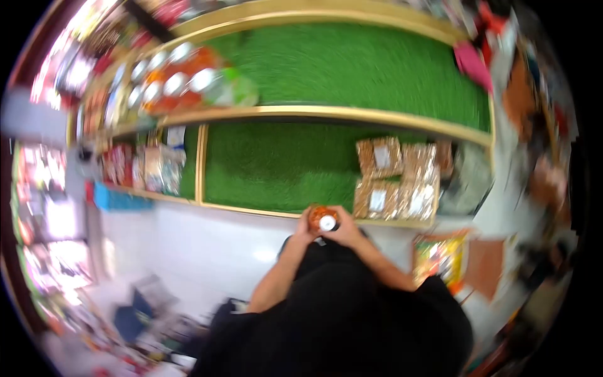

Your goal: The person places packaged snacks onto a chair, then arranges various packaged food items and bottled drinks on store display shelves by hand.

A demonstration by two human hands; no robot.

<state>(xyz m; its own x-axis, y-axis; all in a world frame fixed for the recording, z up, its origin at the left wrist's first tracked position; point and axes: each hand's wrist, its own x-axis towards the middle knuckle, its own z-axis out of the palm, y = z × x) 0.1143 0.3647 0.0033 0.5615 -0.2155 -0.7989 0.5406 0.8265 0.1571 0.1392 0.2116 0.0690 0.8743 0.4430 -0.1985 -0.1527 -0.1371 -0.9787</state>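
Observation:
Between both hands, close to the front edge of the lower green shelf, is a jar [323, 218] with orange-red contents and a white lid. My left hand [304, 227] is wrapped round its left side. My right hand [346, 229] holds it from the right. The white lid faces up toward the camera. What the jar contains is too blurred to make out.
Similar white-lidded jars [178, 85] stand at the left of the upper green shelf [352, 69]. Clear packs of brown food [380, 157] lie at the right of the lower shelf [276, 166]. A blue container [119, 198] and a colourful bag [440, 256] are on the floor.

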